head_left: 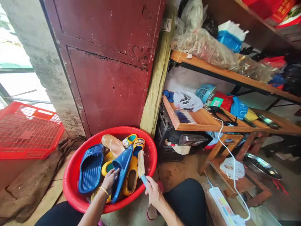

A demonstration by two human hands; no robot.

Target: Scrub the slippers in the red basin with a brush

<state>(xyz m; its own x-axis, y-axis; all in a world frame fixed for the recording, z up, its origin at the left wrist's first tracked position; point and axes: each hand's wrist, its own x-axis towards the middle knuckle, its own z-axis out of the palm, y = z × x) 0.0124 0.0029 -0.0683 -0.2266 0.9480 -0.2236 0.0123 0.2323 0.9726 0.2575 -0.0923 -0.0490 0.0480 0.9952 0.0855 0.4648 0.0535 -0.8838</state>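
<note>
A blue slipper (122,172) stands tilted on its side over the red basin (152,150), gripped by my left hand (110,181). My right hand (152,190) is closed round the blue handle of a brush (141,164), whose pale bristles lie over the basin's right side, beside the yellow shoes. Another blue slipper (91,169) lies at the left in the basin. Behind it is a beige shoe (112,144). Several yellow shoes (131,179) fill the middle and right of the basin, some with green or blue insides.
A red plastic crate (30,131) is at the left, near brown sacking (30,188). Behind the basin stands a dark red door (113,88). At the right are a cluttered wooden shelf (199,121), a low stool (231,175) and a white power strip (222,204) with its cable.
</note>
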